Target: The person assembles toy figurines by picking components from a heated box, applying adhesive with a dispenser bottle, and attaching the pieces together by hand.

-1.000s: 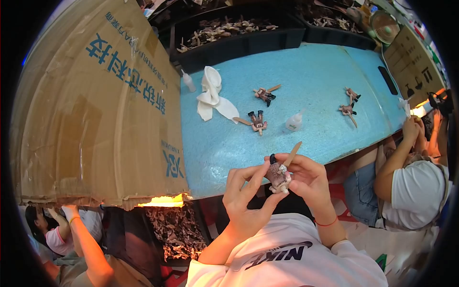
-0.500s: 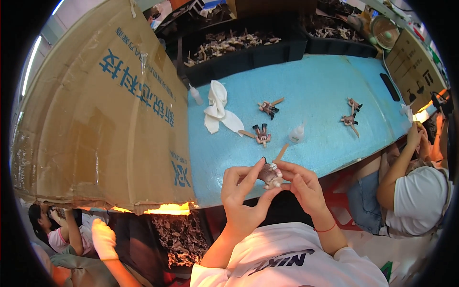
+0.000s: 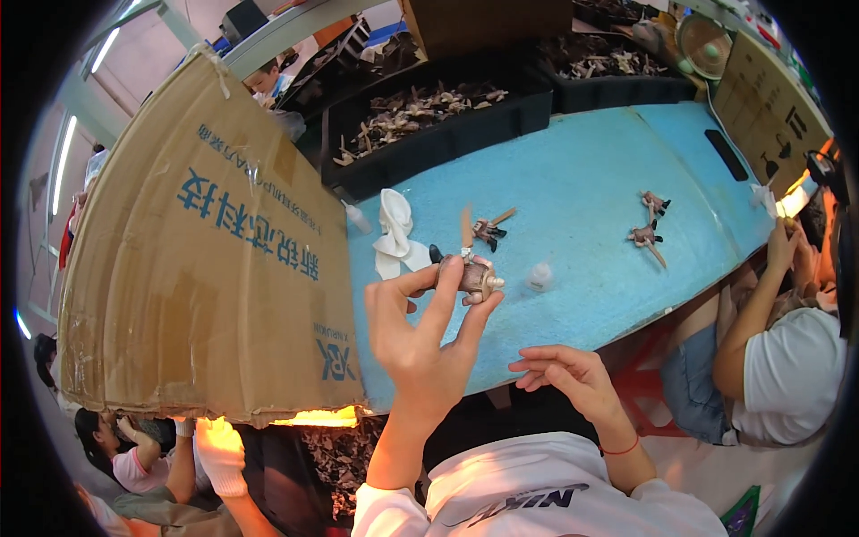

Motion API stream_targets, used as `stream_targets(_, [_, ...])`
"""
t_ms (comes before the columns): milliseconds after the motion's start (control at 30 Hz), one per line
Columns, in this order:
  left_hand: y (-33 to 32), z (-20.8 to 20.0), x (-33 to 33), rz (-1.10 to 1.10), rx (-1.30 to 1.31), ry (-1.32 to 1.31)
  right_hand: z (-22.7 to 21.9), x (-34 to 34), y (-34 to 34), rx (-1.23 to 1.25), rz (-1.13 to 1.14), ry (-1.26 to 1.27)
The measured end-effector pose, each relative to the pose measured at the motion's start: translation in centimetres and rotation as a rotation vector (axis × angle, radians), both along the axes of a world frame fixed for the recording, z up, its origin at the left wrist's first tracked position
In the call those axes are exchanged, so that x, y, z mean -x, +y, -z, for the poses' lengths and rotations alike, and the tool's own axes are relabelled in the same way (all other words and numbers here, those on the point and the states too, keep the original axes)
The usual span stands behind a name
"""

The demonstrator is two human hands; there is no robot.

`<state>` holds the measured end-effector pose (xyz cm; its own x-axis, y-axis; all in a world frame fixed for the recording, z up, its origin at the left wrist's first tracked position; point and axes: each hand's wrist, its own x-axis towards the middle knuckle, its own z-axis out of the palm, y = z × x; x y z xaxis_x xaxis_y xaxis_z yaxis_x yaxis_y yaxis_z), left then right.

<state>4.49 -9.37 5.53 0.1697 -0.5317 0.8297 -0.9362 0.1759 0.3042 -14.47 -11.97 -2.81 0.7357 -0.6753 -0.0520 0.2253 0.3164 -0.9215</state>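
Observation:
Between the thumb and fingers of my left hand (image 3: 416,336) is a small brown-and-cream figurine (image 3: 476,277), raised above the blue tabletop (image 3: 582,170). A flat wooden stick (image 3: 466,225) rises behind it and appears to belong to it. My right hand (image 3: 573,374) is apart from it, near the table's front edge, fingers stretched out and holding nothing. Beyond the held figurine lies a similar one (image 3: 488,234) with black boots and a stick. A small translucent bottle (image 3: 540,277) stands to its right. The tabletop right behind my left hand is hidden.
A tall cardboard sheet (image 3: 206,259) walls off the left side. Beside it are a white cloth (image 3: 392,234) and another small bottle (image 3: 357,217). Black bins (image 3: 447,134) of parts line the back. Two more figurines (image 3: 644,235) lie right. A co-worker (image 3: 787,376) sits at the right.
My right hand has let go of the figurine and drawn back toward the front edge. My left hand has carried the figurine up and left and tilted it. The view has shifted slightly.

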Motion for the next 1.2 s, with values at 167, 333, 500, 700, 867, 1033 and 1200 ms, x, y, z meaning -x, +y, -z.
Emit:
stream_targets(167, [0.2, -0.8, 1.3, -0.034, -0.079, -0.089, 0.4, 0.5, -0.4, 0.016, -0.011, -0.013])
stream_targets(333, [0.4, -1.8, 2.4, -0.098, -0.144, -0.113, 0.5, 0.8, -0.5, 0.035, -0.021, -0.007])
stream_targets(500, [0.5, -2.1, 2.8, -0.083, -0.191, -0.121, 0.3, 0.9, -0.5, 0.054, -0.008, -0.006])
stream_targets(700, [1.1, -2.3, 3.5, 0.023, -0.234, -0.002, 0.0, 1.0, -0.8, 0.028, 0.002, -0.058])
stream_targets(867, [1.6, -1.1, 4.3, 0.194, -0.284, 0.085, -1.7, -0.4, -2.0, 0.091, 0.216, -0.352])
stream_targets(1033, [1.4, 0.3, 5.0, 0.415, -0.368, 0.283, -1.1, 0.1, -2.5, 0.048, 0.126, -0.461])
stream_targets(1200, [1.3, 0.9, 5.7, 0.491, -0.399, 0.369, 0.0, 0.4, -2.2, 0.148, 0.241, -0.497])
